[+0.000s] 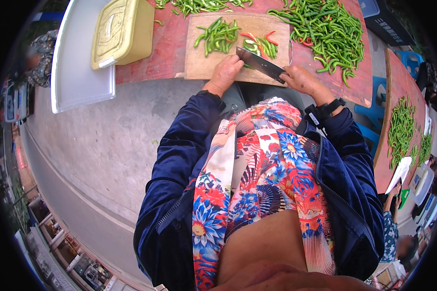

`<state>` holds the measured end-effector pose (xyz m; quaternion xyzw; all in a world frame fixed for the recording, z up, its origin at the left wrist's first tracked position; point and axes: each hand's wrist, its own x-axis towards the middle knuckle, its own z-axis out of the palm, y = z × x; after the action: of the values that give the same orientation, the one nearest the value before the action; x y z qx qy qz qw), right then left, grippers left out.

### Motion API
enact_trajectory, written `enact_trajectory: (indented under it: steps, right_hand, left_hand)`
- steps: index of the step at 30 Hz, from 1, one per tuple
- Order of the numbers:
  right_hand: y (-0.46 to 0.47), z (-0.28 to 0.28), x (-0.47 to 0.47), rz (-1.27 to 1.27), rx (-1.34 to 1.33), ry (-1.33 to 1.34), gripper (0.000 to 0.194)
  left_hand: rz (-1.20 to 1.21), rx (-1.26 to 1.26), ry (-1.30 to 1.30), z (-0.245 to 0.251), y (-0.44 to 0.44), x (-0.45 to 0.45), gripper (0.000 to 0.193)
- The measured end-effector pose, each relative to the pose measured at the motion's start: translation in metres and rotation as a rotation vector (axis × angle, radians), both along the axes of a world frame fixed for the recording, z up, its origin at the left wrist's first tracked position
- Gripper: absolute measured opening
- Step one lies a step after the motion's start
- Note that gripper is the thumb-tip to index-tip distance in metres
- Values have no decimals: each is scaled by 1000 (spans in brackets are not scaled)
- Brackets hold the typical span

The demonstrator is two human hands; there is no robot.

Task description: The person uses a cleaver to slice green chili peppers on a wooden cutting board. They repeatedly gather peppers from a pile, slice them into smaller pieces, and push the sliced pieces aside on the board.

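Observation:
My right hand [301, 79] grips the handle of a cleaver [260, 65], its dark blade slanting up and left across a wooden cutting board [200, 71]. Curled close to the blade's far end is my left hand [225, 71]. A bit of green chili pepper [247, 66] shows at its fingertips, mostly hidden by fingers and blade. Whole green chili peppers [218, 36] form a small pile on the board's left part. Cut green and red peppers [264, 46] lie just beyond the blade.
A large heap of green chili peppers [331, 32] covers the red table [134, 71] to the right. More cut peppers [200, 5] lie beyond the board. At left, a yellow lidded bin [123, 32] stands by a white foam lid [80, 87]. Another pepper table [386, 145] and a person [391, 232] are at right.

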<state>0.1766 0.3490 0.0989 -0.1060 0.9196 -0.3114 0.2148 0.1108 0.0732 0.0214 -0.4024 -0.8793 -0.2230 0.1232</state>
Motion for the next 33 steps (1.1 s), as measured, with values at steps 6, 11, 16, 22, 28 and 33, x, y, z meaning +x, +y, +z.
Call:
enact_trajectory:
  steps: [6,11,16,22,28,33]
  right_hand:
    - [-5,-2,-11,57,37,-42,28]
    - [-35,-29,-19,58,73,137,28]
    - [-37,-42,-24,-2,-35,134,28]
    - [-32,-36,-6,-72,-50,214,30]
    - [-26,-24,1,-157,-56,172,29]
    - [-24,-17,5,-200,-50,137,29]
  left_hand:
    - [-13,24,21,-2,-1,-1,5]
    - [-3,-11,21,-3,0,0,5]
    - [-14,-39,31,-2,-2,1,5]
    - [-9,25,-11,-6,-9,0,6]
    - [142,97,-55,-7,-18,-5,13]
    - [587,137,-14,-7,-43,-31,25]
